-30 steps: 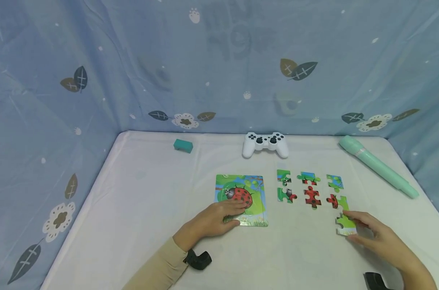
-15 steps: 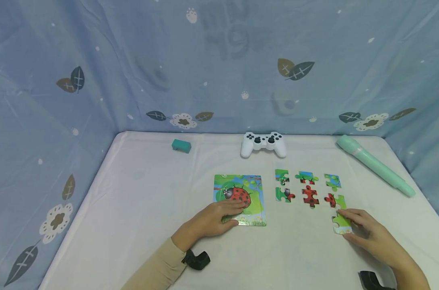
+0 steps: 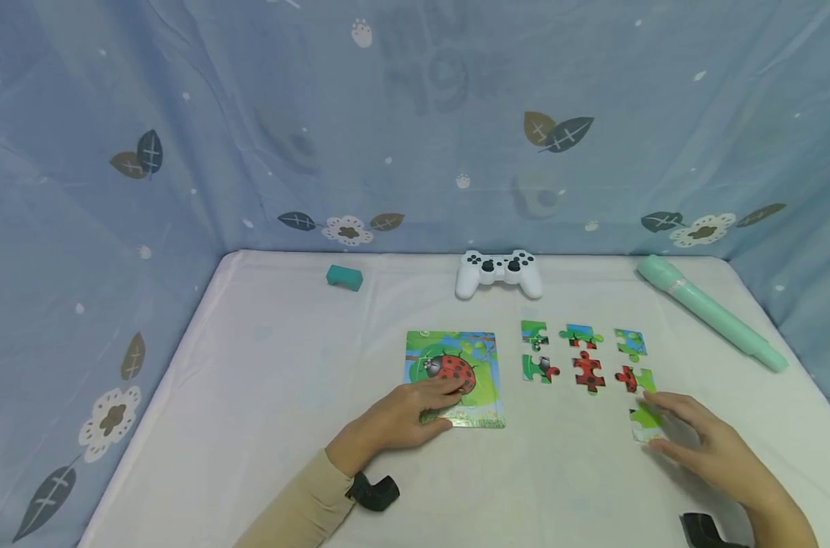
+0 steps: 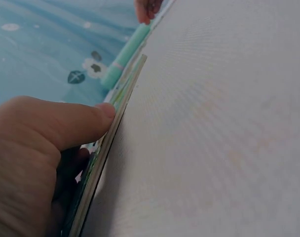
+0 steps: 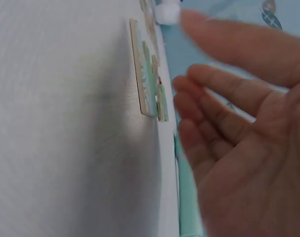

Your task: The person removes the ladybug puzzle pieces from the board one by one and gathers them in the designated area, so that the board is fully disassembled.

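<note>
My left hand (image 3: 404, 415) rests on the ladybug puzzle board (image 3: 486, 377), fingers stretched over the picture and thumb at the near edge, as the left wrist view shows along the board's side (image 4: 98, 168). At the right, my right hand (image 3: 712, 449) hovers beside a green corner puzzle piece (image 3: 647, 425), index finger overlapping its upper end in the head view. In the right wrist view, the thumb and loosely bent fingers stand apart from the flat-lying piece (image 5: 142, 74), with nothing between them. A red-and-green puzzle piece (image 3: 635, 379) lies just beyond the corner piece.
Several other pieces lie spread in rows, among them a red centre piece (image 3: 589, 373). Behind them stand a white game controller (image 3: 499, 272) and a small teal block (image 3: 345, 277). A mint-green tube (image 3: 712, 312) lies slantwise at the right. Blue curtain (image 3: 415, 152) backs the table.
My right hand has shifted the green corner piece slightly left, under the piece beyond it, and has let go of it. The left hand has stayed on the board.
</note>
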A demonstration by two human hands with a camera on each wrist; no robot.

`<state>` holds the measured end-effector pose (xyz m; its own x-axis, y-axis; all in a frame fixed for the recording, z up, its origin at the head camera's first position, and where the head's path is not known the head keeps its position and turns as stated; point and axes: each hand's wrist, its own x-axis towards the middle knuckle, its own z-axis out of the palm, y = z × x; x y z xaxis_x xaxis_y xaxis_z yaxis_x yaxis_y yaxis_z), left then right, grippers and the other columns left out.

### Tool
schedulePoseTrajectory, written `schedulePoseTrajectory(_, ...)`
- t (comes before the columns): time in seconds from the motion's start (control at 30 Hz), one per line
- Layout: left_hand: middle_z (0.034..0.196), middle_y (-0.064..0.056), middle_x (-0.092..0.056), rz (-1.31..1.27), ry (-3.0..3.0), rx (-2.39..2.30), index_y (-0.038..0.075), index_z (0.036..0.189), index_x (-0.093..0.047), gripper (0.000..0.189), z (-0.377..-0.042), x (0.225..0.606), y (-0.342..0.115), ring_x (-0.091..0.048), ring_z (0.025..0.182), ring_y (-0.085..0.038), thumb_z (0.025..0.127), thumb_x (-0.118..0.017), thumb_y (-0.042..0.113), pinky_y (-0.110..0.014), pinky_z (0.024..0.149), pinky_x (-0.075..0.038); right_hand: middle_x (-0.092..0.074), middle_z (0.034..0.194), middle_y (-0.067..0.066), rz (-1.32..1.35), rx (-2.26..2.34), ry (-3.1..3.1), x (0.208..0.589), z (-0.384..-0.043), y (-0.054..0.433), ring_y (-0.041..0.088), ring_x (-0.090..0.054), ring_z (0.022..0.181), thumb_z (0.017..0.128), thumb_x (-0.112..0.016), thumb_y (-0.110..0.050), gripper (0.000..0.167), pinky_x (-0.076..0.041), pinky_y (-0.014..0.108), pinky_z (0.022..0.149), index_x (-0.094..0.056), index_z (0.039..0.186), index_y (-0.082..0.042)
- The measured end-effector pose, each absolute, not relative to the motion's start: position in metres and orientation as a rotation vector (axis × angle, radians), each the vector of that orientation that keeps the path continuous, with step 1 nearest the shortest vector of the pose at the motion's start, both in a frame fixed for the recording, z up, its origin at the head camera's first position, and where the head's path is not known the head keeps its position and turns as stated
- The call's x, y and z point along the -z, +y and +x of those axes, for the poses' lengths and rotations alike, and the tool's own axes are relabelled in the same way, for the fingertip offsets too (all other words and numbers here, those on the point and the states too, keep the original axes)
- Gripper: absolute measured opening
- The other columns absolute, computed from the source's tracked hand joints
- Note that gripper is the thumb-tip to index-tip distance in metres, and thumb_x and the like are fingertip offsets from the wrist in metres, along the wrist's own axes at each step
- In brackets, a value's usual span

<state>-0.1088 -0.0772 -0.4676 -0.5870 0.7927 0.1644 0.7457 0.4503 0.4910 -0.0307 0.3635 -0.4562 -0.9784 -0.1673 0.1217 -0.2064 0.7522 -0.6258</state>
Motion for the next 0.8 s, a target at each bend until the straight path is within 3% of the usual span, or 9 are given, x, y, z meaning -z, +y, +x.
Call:
schedulePoseTrajectory(0.27, 0.145, -0.003, -0.046, 1.397, 2.615, -0.835, 0.009, 0.134, -0.055, 0.048, -0.108, 0.469, -0.078, -0.04, 0.136, -0.02, 0.092, -0.061, 0.031, -0.032, 0.113, -0.034, -0.045, 0.127, -0.027, 0.424, -1.115, -2.87, 0.434, -0.036, 0.338, -0.019, -0.037, 0.11, 0.08, -0.075, -0.011, 0.059, -0.028, -0.002, 0.082, -0.052, 0.134, -0.011)
schedulePoseTrajectory(0.5, 0.143, -0.006, -0.048, 1.357, 2.692, -0.924, 0.005, 0.134, -0.054, 0.052, -0.11, 0.471, -0.093, -0.041, 0.136, -0.025, 0.089, -0.066, 0.029, -0.038, 0.113, -0.034, -0.058, 0.125, -0.002, 0.599, -1.092, -2.866, 0.425, -0.057, 0.294, -0.013, -0.045, 0.112, 0.08, -0.076, -0.015, 0.054, -0.04, 0.006, 0.087, -0.056, 0.13, -0.013)
schedulePoseTrajectory(0.8, 0.144, -0.007, -0.047, 1.266, 2.737, -0.88, 0.004, 0.135, -0.052, 0.057, -0.111, 0.472, -0.098, -0.037, 0.138, -0.025, 0.089, -0.063, 0.035, -0.038, 0.117, -0.027, -0.06, 0.124, 0.003, 0.875, -1.076, -2.867, 0.432, -0.082, 0.226, 0.017, -0.058, 0.108, 0.082, -0.075, -0.021, 0.05, -0.053, 0.035, 0.089, -0.058, 0.127, -0.007)
